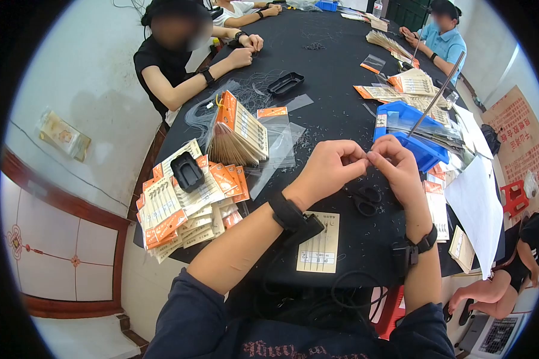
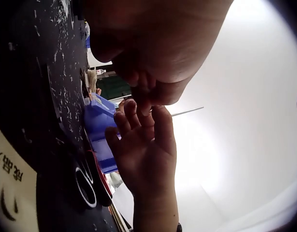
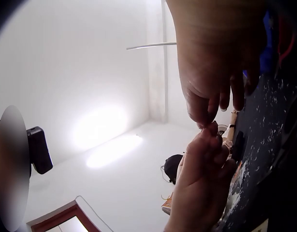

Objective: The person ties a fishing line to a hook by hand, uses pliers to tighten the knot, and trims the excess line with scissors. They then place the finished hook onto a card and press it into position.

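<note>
My left hand (image 1: 335, 164) and right hand (image 1: 398, 170) meet fingertip to fingertip above the black table. Thumb and forefinger of each pinch together on something tiny; I cannot tell what it is, as the fingertips hide it. In the left wrist view the right hand (image 2: 146, 154) shows its palm, the other fingers loosely bent. The left hand (image 3: 201, 179) comes up from below in the right wrist view. Under the wrists lies a beige printed card (image 1: 308, 248) with several thin dark strands on it. Black-handled scissors (image 1: 365, 207) lie just beneath the hands.
Piled orange-and-beige cards (image 1: 161, 218) stand at the left, with a black tray (image 1: 187, 172) on top. A fanned card bundle (image 1: 239, 131) sits behind. At the right is a blue bin (image 1: 428, 157) with a metal rod (image 1: 437, 96) rising from it. Other people sit around the table.
</note>
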The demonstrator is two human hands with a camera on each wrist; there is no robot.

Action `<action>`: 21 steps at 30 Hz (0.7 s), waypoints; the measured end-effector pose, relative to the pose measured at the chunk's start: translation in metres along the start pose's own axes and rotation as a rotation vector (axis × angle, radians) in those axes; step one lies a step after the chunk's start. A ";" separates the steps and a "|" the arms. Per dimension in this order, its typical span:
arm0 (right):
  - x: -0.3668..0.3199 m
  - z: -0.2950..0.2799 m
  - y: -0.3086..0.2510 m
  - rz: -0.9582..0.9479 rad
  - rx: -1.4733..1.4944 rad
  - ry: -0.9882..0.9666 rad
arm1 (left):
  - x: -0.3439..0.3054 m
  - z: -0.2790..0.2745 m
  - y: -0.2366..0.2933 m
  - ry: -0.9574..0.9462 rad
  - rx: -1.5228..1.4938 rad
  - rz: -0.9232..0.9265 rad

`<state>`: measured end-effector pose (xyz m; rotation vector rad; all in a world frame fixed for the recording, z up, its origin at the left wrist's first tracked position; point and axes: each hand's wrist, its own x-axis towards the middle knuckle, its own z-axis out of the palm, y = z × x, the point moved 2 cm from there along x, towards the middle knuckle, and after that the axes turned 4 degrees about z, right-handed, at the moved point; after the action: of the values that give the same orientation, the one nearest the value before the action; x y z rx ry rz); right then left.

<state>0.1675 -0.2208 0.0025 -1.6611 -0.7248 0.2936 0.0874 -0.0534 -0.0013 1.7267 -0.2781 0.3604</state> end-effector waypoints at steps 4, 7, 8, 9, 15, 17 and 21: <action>0.000 0.002 0.000 -0.015 -0.006 -0.009 | 0.001 0.000 -0.004 -0.007 -0.044 -0.036; -0.001 0.004 -0.002 -0.047 -0.022 -0.012 | 0.001 0.000 -0.005 -0.013 -0.040 -0.044; 0.000 0.005 -0.002 -0.063 -0.015 -0.012 | 0.001 0.000 -0.005 -0.017 -0.038 -0.056; 0.000 0.006 -0.002 -0.079 -0.008 -0.012 | 0.000 -0.001 -0.003 -0.022 -0.036 -0.068; 0.000 -0.002 -0.006 -0.077 0.049 0.038 | 0.003 -0.001 -0.006 -0.048 -0.120 -0.110; -0.003 -0.005 -0.015 -0.174 -0.224 0.105 | 0.004 -0.003 -0.009 -0.064 -0.125 -0.119; -0.006 -0.006 -0.034 -0.397 -0.549 0.180 | 0.005 -0.004 -0.014 -0.104 -0.177 -0.151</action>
<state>0.1561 -0.2266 0.0345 -1.9677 -1.0352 -0.3662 0.0968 -0.0469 -0.0112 1.5831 -0.2452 0.1318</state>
